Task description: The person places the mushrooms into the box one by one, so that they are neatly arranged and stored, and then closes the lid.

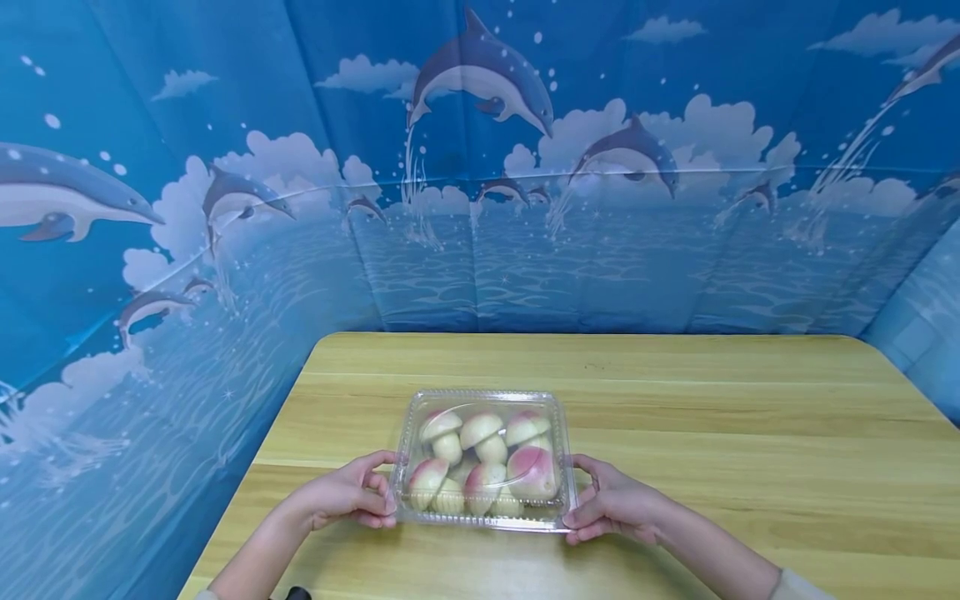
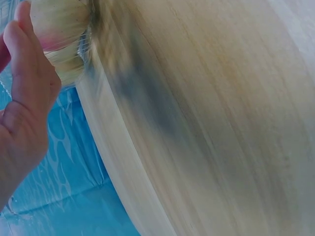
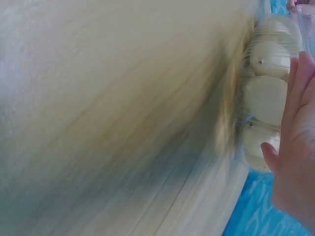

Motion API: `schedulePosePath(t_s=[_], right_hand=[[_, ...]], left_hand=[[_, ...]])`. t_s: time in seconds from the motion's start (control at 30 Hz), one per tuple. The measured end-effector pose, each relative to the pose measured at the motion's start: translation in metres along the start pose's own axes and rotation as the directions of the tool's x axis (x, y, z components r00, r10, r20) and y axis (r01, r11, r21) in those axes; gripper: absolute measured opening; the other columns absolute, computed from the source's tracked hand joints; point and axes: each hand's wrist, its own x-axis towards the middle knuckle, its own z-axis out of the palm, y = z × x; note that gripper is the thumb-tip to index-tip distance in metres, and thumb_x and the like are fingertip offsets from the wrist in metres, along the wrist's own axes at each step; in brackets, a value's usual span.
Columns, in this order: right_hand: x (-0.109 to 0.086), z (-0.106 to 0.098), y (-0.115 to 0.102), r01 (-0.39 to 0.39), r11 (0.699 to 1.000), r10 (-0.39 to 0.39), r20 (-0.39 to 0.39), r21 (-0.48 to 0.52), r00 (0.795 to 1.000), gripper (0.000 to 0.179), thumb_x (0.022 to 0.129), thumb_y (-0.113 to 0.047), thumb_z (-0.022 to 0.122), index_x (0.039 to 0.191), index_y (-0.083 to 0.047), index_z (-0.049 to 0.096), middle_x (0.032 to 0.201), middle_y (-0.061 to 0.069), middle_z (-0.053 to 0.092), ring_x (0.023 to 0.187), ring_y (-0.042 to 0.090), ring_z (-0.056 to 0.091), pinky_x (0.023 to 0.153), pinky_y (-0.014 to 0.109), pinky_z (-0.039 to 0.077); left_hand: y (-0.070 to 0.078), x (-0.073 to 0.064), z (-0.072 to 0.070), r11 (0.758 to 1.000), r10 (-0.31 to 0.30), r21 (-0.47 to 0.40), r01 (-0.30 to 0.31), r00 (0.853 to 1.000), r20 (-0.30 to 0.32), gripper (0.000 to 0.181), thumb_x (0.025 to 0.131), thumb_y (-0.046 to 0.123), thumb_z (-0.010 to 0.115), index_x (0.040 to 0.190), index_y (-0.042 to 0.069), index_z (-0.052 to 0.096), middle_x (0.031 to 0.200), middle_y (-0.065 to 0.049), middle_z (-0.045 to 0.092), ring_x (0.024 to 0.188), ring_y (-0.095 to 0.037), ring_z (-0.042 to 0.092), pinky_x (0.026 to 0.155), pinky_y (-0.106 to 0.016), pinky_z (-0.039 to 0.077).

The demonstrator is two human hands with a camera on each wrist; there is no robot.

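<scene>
A clear plastic clamshell box [image 1: 482, 522] with a ribbed rim is held over the near middle of the table. Through its closed lid show several cream, mushroom-shaped pieces [image 1: 492, 450] with pink-tinged caps, lying in two rows. My left hand [image 1: 354, 490] grips the box by its left edge, thumb toward the near corner. At the opposite edge my right hand [image 1: 618, 504] pinches the near right corner between thumb and fingers. In the right wrist view, the row of pale round pieces [image 3: 266, 98] shows through the box wall beside my right hand [image 3: 298, 142].
The light wood-grain table [image 1: 750, 450] extends on both sides of the box and behind it. A blue curtain [image 1: 600, 267] printed with dolphins hangs around the table's back and sides. At the bottom left, a small black object [image 1: 297, 593] pokes into the head view.
</scene>
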Motion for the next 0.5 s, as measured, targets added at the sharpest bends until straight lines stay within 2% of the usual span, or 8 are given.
schedulePosePath(t_s=[0.27,0.5], right_hand=[[0.0012,-0.0044,-0.0013,-0.017,1.0,0.017,0.02,-0.018,1.0,0.092,0.08,0.012,0.058,0.141,0.006,-0.009,0.087,0.023,0.064,0.069,0.024,0.066,0.068,0.032,0.055],[0.0018,-0.0059,-0.0026,-0.023,0.998,0.023,0.011,-0.055,1.0,0.093,0.079,0.009,0.062,0.142,0.007,-0.006,0.087,0.023,0.065,0.068,0.023,0.067,0.065,0.032,0.056]], left_hand=[[-0.0002,0.0003,-0.0026,1.0,0.018,-0.011,-0.017,0.999,0.035,0.075,0.083,-0.005,0.059,0.141,-0.009,0.011,0.079,-0.006,0.058,0.072,-0.018,0.065,0.064,-0.024,0.054],[-0.0044,0.0023,-0.0077,1.0,0.017,-0.016,-0.016,0.998,0.06,0.077,0.084,-0.001,0.061,0.142,-0.008,0.011,0.082,-0.005,0.059,0.076,-0.019,0.065,0.066,-0.025,0.054]])
